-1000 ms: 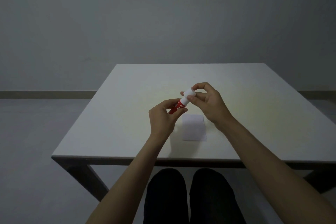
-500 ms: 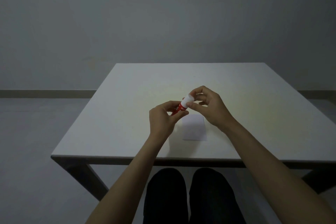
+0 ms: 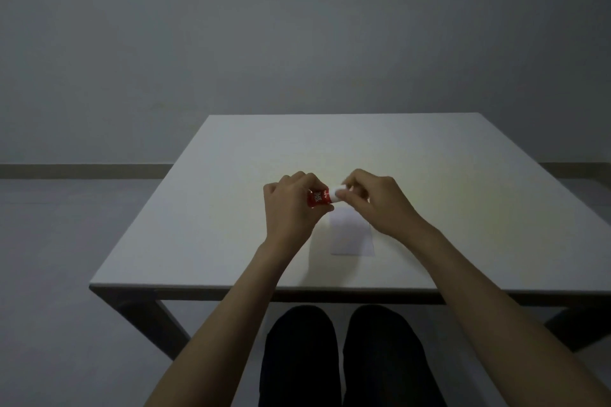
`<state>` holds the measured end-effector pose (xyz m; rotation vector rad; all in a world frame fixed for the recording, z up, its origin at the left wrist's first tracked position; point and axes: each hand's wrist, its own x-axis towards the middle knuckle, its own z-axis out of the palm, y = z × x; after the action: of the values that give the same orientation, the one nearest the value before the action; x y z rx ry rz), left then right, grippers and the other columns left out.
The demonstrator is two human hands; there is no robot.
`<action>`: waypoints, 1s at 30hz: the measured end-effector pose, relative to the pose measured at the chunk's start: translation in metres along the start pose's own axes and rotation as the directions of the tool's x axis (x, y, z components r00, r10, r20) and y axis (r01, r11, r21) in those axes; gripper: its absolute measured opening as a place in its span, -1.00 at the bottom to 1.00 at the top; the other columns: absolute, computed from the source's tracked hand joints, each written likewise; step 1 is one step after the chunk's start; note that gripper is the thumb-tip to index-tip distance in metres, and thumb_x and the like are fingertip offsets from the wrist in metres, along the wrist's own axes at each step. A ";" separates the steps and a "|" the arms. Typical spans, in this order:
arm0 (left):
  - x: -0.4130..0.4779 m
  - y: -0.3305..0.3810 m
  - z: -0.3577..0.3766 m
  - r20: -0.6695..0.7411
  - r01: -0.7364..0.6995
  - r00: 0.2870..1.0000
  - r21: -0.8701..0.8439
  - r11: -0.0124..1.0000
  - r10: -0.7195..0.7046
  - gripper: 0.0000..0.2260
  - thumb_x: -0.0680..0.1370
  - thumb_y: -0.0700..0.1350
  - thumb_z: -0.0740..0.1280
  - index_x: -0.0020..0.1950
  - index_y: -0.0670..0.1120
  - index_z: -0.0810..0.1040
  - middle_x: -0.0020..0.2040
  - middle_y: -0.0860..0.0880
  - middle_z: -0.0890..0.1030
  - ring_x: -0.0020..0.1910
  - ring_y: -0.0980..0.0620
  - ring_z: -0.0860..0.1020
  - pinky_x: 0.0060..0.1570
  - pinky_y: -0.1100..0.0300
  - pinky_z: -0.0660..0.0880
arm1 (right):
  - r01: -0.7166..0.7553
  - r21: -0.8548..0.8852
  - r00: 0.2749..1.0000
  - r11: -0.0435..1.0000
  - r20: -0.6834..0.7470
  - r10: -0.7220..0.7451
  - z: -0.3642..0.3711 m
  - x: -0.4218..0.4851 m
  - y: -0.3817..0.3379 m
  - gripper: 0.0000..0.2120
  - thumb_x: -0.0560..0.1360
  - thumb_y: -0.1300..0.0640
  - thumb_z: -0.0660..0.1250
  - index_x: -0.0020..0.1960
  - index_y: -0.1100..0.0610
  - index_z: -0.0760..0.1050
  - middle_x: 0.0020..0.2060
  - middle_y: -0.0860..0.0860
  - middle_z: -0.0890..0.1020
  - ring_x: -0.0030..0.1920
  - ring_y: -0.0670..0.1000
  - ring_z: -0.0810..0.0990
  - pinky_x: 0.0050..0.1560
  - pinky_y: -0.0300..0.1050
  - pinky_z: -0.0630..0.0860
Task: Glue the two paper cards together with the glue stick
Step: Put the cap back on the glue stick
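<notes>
Left hand (image 3: 291,205) grips red glue stick (image 3: 319,197), right hand (image 3: 373,200) pinches white cap (image 3: 337,192); label unreadable.

Bare, dim room, looks like a staged recording space rather than a home or office. Evidence: plain grey wall (image 3: 297,26) far beyond the fingers (image 3: 355,177), skirting strip (image 3: 82,171) at its base, smooth grey floor (image 3: 59,258). Only furniture is a plain white table (image 3: 205,241) under the fingers, dark angled legs. Walls carry no decor.
</notes>
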<state>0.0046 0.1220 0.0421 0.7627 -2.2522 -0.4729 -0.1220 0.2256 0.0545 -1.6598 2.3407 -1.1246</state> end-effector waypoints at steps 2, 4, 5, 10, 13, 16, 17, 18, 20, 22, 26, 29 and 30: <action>-0.003 0.002 0.002 0.006 -0.018 1.000 0.007 1.000 0.018 -0.75 0.29 -0.02 0.54 -0.13 -0.03 0.57 -0.19 0.04 0.62 -0.15 0.00 0.54 -0.10 0.16 0.18 | -0.073 -0.153 0.995 0.986 -0.073 0.063 0.001 0.003 -0.001 -0.59 0.54 -0.13 0.18 -0.20 0.20 0.54 -0.38 0.08 0.58 -0.41 -0.01 0.48 -0.31 -0.12 0.44; -0.003 0.002 0.004 -0.007 -0.014 1.000 -0.011 1.000 0.014 -0.74 0.29 -0.01 0.54 -0.14 -0.04 0.54 -0.19 0.05 0.60 -0.16 0.02 0.52 -0.11 0.16 0.16 | -0.034 -0.068 0.998 0.997 -0.053 0.030 -0.003 0.001 -0.001 -0.71 0.51 -0.12 0.24 -0.10 0.11 0.53 -0.40 -0.06 0.51 -0.41 -0.11 0.45 -0.33 -0.19 0.40; -0.002 0.002 0.004 -0.015 -0.006 1.000 -0.018 1.000 0.006 -0.74 0.29 -0.01 0.54 -0.15 -0.03 0.53 -0.19 0.06 0.59 -0.16 0.03 0.52 -0.11 0.16 0.16 | -0.002 0.024 1.000 1.000 -0.010 0.002 -0.005 0.000 -0.002 -0.77 0.49 -0.07 0.31 0.01 0.07 0.50 -0.36 -0.11 0.50 -0.38 -0.13 0.46 -0.32 -0.28 0.41; -0.003 0.004 0.005 -0.004 -0.053 0.999 0.021 0.998 0.053 -0.75 0.29 -0.02 0.54 -0.16 -0.03 0.53 -0.21 0.04 0.58 -0.18 0.00 0.51 -0.12 0.17 0.15 | -0.092 -0.028 0.996 0.995 0.013 0.092 -0.006 0.001 0.000 -0.62 0.53 -0.11 0.22 -0.21 0.20 0.53 -0.43 -0.01 0.51 -0.45 -0.08 0.39 -0.33 -0.19 0.34; -0.004 0.005 0.007 -0.026 -0.070 0.997 0.037 0.997 0.071 -0.74 0.29 -0.02 0.53 -0.15 -0.04 0.52 -0.20 0.04 0.57 -0.18 0.01 0.51 -0.13 0.18 0.12 | -0.094 0.062 0.996 0.994 0.013 0.093 -0.010 0.001 0.000 -0.67 0.51 -0.11 0.24 -0.05 0.16 0.54 -0.33 0.01 0.55 -0.39 -0.03 0.46 -0.29 -0.16 0.42; 0.000 0.005 0.006 -0.042 -0.071 0.996 0.052 0.996 0.074 -0.74 0.32 -0.01 0.52 -0.14 -0.05 0.51 -0.18 0.03 0.58 -0.16 0.01 0.50 -0.12 0.17 0.17 | -0.041 0.173 0.994 0.984 0.111 0.022 -0.012 -0.003 -0.004 -0.80 0.48 -0.01 0.33 0.03 0.07 0.48 -0.25 -0.05 0.54 -0.33 0.00 0.51 -0.26 -0.17 0.47; 0.001 0.006 0.007 -0.032 -0.085 0.996 0.048 0.995 0.087 -0.74 0.32 -0.01 0.52 -0.14 -0.06 0.51 -0.18 0.03 0.58 -0.16 0.01 0.50 -0.12 0.17 0.19 | -0.064 0.137 0.994 0.989 0.093 0.052 -0.011 -0.002 -0.004 -0.81 0.50 -0.03 0.30 -0.10 0.10 0.50 -0.30 -0.02 0.55 -0.34 0.02 0.50 -0.26 -0.11 0.46; 0.001 0.007 0.008 -0.018 -0.098 0.995 0.040 0.994 0.098 -0.73 0.31 -0.01 0.52 -0.14 -0.06 0.51 -0.18 0.02 0.58 -0.18 0.00 0.50 -0.13 0.17 0.22 | -0.100 0.063 0.994 0.993 0.055 0.097 -0.011 -0.001 -0.005 -0.70 0.53 -0.09 0.24 -0.24 0.10 0.49 -0.36 0.01 0.55 -0.39 0.01 0.48 -0.29 -0.11 0.42; 0.000 0.010 0.012 -0.001 -0.102 0.995 -0.006 0.995 0.102 -0.71 0.30 -0.01 0.54 -0.16 -0.08 0.50 -0.20 0.01 0.58 -0.23 -0.01 0.50 -0.22 0.15 0.32 | -0.190 -0.082 0.982 0.978 -0.030 0.188 -0.010 0.001 -0.006 -0.51 0.55 -0.20 0.09 -0.41 0.08 0.42 -0.45 0.02 0.52 -0.46 -0.04 0.44 -0.35 -0.17 0.38; 0.004 0.008 0.017 -0.009 -0.016 1.000 -0.110 0.994 0.015 -0.70 0.29 0.00 0.55 -0.17 -0.06 0.48 -0.21 0.04 0.57 -0.27 0.03 0.51 -0.30 0.16 0.41 | -0.228 -0.041 0.971 0.973 -0.078 0.224 -0.011 0.000 -0.006 -0.44 0.55 -0.22 0.02 -0.42 0.10 0.45 -0.52 -0.05 0.49 -0.48 -0.06 0.44 -0.37 -0.21 0.37; 0.029 -0.015 0.022 -0.013 0.242 0.965 -0.334 0.911 -0.262 -0.69 0.30 -0.10 0.56 -0.20 -0.09 0.43 -0.22 -0.02 0.60 -0.24 -0.01 0.57 -0.20 0.11 0.48 | -0.253 0.153 0.958 0.955 -0.098 0.270 -0.019 -0.009 0.003 -0.46 0.55 -0.23 0.03 -0.23 0.13 0.59 -0.55 -0.09 0.48 -0.43 -0.02 0.50 -0.23 -0.09 0.48; 0.047 -0.035 0.029 0.000 0.347 0.926 -0.399 0.849 -0.379 -0.69 0.30 -0.19 0.55 -0.20 -0.14 0.41 -0.22 -0.12 0.60 -0.23 -0.06 0.55 -0.19 0.11 0.45 | -0.249 0.148 0.960 0.957 -0.092 0.264 -0.023 -0.016 0.015 -0.62 0.55 -0.16 0.14 -0.03 0.11 0.56 -0.46 0.04 0.54 -0.44 -0.04 0.47 -0.27 -0.12 0.44; 0.050 -0.040 0.032 0.008 0.362 0.919 -0.405 0.840 -0.393 -0.69 0.30 -0.20 0.54 -0.20 -0.14 0.41 -0.21 -0.12 0.59 -0.23 -0.06 0.54 -0.19 0.13 0.44 | -0.246 0.145 0.961 0.958 -0.091 0.261 -0.024 -0.019 0.019 -0.69 0.54 -0.11 0.19 0.04 0.10 0.53 -0.42 0.07 0.56 -0.42 -0.03 0.49 -0.29 -0.14 0.43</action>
<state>-0.0321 0.0631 0.0240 0.9879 -1.8404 -1.0402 -0.1401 0.2567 0.0541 -1.2412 2.3960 -1.3120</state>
